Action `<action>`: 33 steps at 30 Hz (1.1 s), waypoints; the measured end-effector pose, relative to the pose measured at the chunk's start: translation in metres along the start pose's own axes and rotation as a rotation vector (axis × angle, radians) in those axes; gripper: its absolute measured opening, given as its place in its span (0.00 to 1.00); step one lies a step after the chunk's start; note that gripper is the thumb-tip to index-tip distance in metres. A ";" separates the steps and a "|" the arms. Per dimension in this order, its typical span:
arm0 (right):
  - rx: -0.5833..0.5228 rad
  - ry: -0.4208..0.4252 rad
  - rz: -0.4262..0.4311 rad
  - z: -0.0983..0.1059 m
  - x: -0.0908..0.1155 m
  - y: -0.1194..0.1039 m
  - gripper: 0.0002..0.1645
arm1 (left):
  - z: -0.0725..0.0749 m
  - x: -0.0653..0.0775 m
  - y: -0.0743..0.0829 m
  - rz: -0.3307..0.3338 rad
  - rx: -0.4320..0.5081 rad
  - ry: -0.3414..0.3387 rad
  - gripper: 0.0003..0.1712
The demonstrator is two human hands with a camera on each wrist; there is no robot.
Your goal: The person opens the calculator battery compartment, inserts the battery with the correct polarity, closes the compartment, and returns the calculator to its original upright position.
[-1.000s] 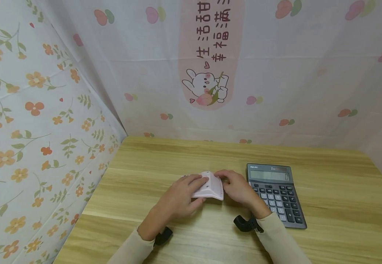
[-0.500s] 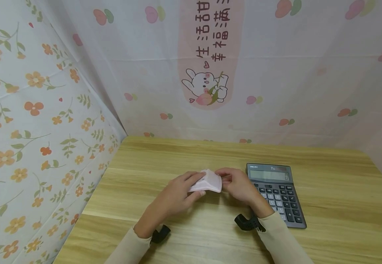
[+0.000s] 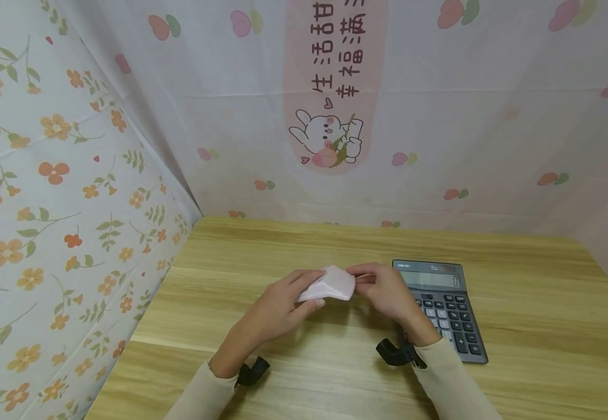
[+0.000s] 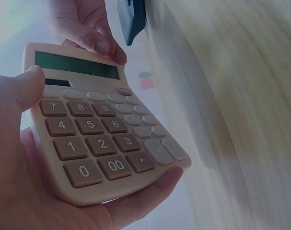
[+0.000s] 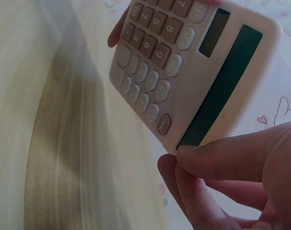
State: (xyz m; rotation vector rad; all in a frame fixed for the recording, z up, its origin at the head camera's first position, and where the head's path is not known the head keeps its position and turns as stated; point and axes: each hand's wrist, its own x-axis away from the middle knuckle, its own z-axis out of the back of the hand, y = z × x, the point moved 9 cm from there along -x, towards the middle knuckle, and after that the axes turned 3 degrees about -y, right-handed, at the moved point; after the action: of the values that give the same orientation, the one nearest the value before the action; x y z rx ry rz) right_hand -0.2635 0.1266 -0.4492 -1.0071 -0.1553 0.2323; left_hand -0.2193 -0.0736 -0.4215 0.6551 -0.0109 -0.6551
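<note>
A small pink calculator (image 3: pixel 330 284) with brown number keys is held off the table between both hands, its back towards the head camera. My left hand (image 3: pixel 285 300) grips it along one side, the thumb on the front beside the display and the fingers round the back and lower edge, as the left wrist view shows. At a corner by the dark display (image 5: pixel 222 86), my right hand (image 3: pixel 385 291) pinches the calculator between thumb and fingers. In the left wrist view, the keys (image 4: pixel 90 124) face the camera.
A larger grey desk calculator (image 3: pixel 453 315) lies on the wooden table (image 3: pixel 230 251), partly under the right wrist. Patterned cloth hangs behind the table and along its left side. Each wrist wears a black camera mount (image 3: pixel 395 353).
The pink calculator has risen slightly and tilted, so the screws on its back no longer show in the head view. Both hands have moved with it. The grey calculator has stayed put.
</note>
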 end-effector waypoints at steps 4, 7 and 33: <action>-0.008 0.005 0.015 0.005 0.001 -0.004 0.15 | 0.002 0.000 -0.001 0.016 0.061 0.001 0.31; -0.022 0.006 0.022 0.008 0.002 -0.007 0.15 | 0.002 -0.001 -0.004 0.040 0.115 0.002 0.31; -0.323 -0.050 0.030 0.022 0.001 -0.001 0.18 | -0.021 0.002 -0.028 0.306 1.107 -0.213 0.36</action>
State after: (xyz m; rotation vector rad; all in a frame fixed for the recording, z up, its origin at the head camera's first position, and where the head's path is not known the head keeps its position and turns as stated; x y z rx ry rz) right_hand -0.2677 0.1441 -0.4367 -1.3262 -0.2280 0.2652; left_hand -0.2294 -0.0794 -0.4547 1.6021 -0.7002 -0.3743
